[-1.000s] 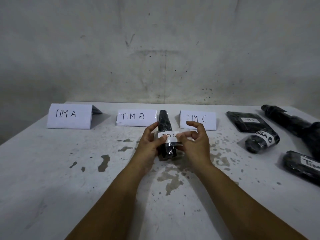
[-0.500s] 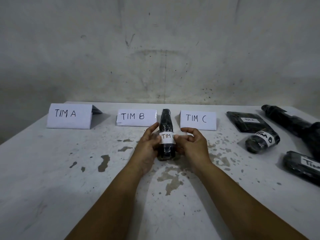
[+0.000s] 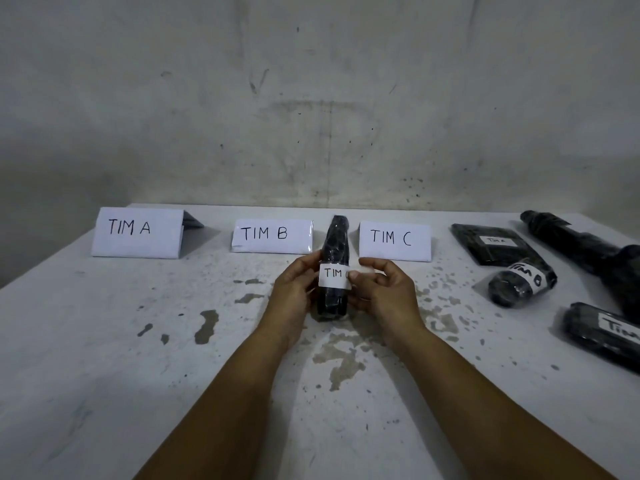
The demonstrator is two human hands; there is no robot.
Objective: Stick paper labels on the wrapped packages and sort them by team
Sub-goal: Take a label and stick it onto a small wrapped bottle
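Observation:
A black wrapped bottle-shaped package (image 3: 334, 242) lies lengthwise on the white table (image 3: 104, 341), between the TIM B sign (image 3: 272, 236) and the TIM C sign (image 3: 394, 241). A white paper label (image 3: 331, 277) reading "TIM" runs across its middle. My left hand (image 3: 294, 292) grips the package from the left side. My right hand (image 3: 384, 292) holds it from the right, thumb pressing the label's right end and hiding the last letter. The TIM A sign (image 3: 136, 233) stands at the far left.
At the right lie several more black wrapped packages: a flat one labelled TIM A (image 3: 491, 244), a round one labelled TIM B (image 3: 523, 282), a long unlabelled one (image 3: 581, 247) and a labelled one at the edge (image 3: 602, 332). A grey wall rises behind the table.
The label's right end, loose a second ago, now lies wrapped flat on the package. My right fingers have closed in onto it, and the package has straightened between the signs.

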